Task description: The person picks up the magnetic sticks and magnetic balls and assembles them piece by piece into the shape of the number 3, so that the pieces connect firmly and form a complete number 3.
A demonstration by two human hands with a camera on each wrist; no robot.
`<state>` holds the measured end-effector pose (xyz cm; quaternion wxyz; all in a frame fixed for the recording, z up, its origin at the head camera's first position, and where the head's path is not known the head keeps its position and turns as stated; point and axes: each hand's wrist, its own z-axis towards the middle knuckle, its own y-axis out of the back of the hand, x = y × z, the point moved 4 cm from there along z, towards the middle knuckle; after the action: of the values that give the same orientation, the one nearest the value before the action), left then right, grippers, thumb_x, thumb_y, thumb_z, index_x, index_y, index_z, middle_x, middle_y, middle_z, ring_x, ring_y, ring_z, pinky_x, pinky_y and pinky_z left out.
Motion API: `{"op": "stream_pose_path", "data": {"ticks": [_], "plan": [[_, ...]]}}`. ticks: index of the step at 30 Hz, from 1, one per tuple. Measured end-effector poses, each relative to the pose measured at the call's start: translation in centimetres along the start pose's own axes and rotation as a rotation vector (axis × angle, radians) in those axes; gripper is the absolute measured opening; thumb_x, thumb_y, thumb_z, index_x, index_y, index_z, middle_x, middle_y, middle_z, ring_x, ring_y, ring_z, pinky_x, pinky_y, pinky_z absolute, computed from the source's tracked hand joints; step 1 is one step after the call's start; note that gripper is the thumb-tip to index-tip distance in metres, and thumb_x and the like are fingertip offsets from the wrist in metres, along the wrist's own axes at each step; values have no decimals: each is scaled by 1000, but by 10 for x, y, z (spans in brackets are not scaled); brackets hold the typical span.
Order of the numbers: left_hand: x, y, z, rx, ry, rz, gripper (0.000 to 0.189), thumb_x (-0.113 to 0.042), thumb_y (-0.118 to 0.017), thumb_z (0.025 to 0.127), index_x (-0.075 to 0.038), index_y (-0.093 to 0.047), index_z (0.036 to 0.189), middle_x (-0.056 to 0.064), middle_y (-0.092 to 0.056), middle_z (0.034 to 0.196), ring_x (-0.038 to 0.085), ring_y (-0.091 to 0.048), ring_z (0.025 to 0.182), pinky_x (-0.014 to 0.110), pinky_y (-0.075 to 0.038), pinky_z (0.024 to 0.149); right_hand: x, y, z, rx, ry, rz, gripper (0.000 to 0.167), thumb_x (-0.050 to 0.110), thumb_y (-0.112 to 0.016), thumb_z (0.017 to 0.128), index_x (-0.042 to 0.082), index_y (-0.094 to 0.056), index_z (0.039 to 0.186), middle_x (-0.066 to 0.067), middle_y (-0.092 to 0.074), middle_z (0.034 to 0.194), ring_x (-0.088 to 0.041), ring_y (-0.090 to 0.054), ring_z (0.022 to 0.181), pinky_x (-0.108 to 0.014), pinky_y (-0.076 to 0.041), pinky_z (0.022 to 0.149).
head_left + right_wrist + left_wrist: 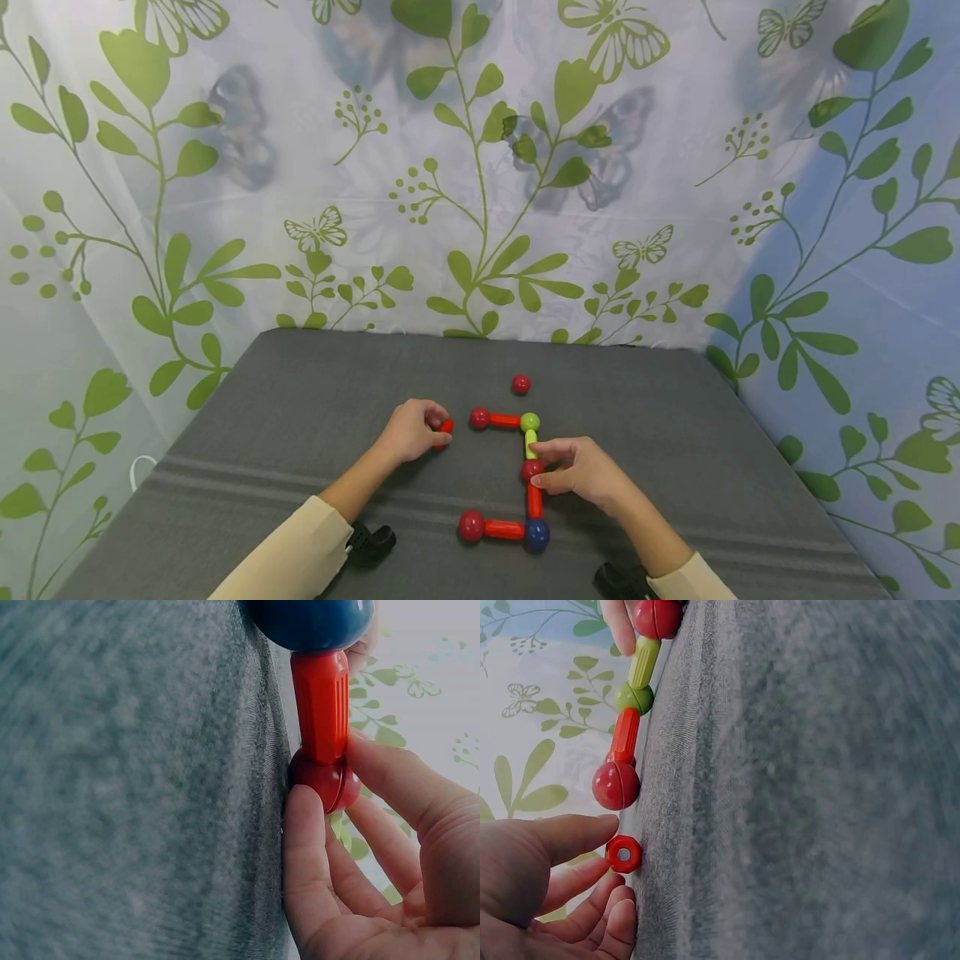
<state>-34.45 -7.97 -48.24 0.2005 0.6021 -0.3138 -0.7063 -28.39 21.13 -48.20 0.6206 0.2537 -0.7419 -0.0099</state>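
My left hand (411, 431) pinches a loose red magnetic rod (445, 432) between thumb and fingers; its end with a silvery centre faces the left wrist camera (624, 854). On the grey cloth, balls and rods are joined in an open bracket shape. Its upper arm has a red ball (479, 417), a red rod (505, 420) and a green ball (530, 422). A yellow-green rod (531, 444) leads down to the middle red ball (532, 471), which my right hand (583, 473) grips. Below come another red rod (321, 709) and a blue ball (537, 534).
A single red ball (521, 384) lies beyond the bracket. The lower arm ends in a red rod (504, 529) and a red ball (472, 526). A patterned curtain (480, 167) hangs behind the grey table (337, 375). Black wrist devices (371, 543) sit under both sleeves.
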Motion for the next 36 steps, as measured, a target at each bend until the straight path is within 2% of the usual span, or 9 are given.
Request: {"op": "stream_pose_path", "data": {"ticks": [14,22,30,36], "plan": [[-5,0,0,37,14,-20,21,-6,-86,79,-6,-77,98,-1,-66,80,13,-57,72,29,-49,66,-1,1,-1,3,9,1,59,13,-88,80,3,-67,134,-15,-69,122,-19,-71,87,-36,-62,79],[-7,-2,0,64,-24,4,18,-3,-85,80,-7,-78,95,-2,-64,78,13,-55,70,28,-46,65,-1,1,0,9,10,2,59,13,-88,80,2,-66,134,-15,-69,121,-18,-71,87,-36,-62,79],[-10,-5,-5,101,-32,-25,17,-2,-82,82,-9,-78,97,-1,-64,80,12,-54,71,26,-45,63,0,2,0,13,20,8,59,12,-88,80,2,-66,134,-15,-69,121,-19,-71,87,-37,-62,78],[-10,-2,-9,129,-77,-58,16,-2,-82,83,-9,-78,97,-1,-66,82,12,-57,72,26,-48,65,-1,1,1,23,23,19,60,12,-88,80,1,-66,134,-15,-69,120,-19,-72,87,-37,-62,79]]}}
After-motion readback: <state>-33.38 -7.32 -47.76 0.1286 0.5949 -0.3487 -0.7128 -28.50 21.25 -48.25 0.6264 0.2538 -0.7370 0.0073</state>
